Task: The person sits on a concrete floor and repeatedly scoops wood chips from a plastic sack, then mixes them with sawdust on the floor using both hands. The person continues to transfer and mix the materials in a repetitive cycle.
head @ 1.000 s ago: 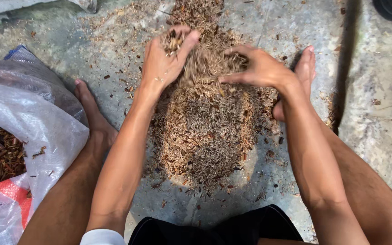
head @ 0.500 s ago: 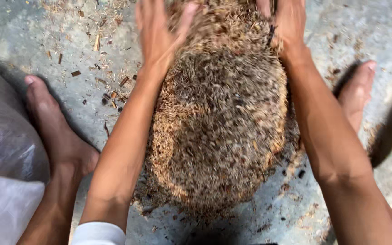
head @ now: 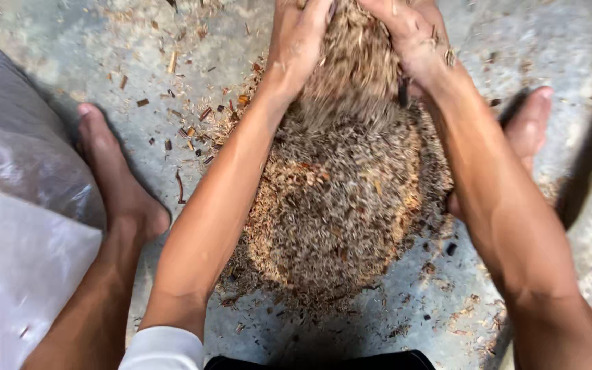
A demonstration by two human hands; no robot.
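A round heap of brown chaff and fine wood shavings (head: 344,205) lies on the grey concrete floor (head: 77,48) between my bare feet. At the top of the view my left hand (head: 299,38) and my right hand (head: 412,41) are cupped together around a scoop of the same loose material, which spills down between them onto the heap. Both forearms reach forward over the pile. The fingertips are cut off by the frame's top edge.
My left foot (head: 114,178) rests beside a large translucent plastic sack (head: 15,205) at the left edge. My right foot (head: 525,130) is partly hidden behind my right arm. Scattered chips and splinters (head: 186,116) litter the floor left of the heap.
Both hands have drawn together and lifted a scoop of chaff from the far side of the heap. The view has tipped down and closer to the pile.
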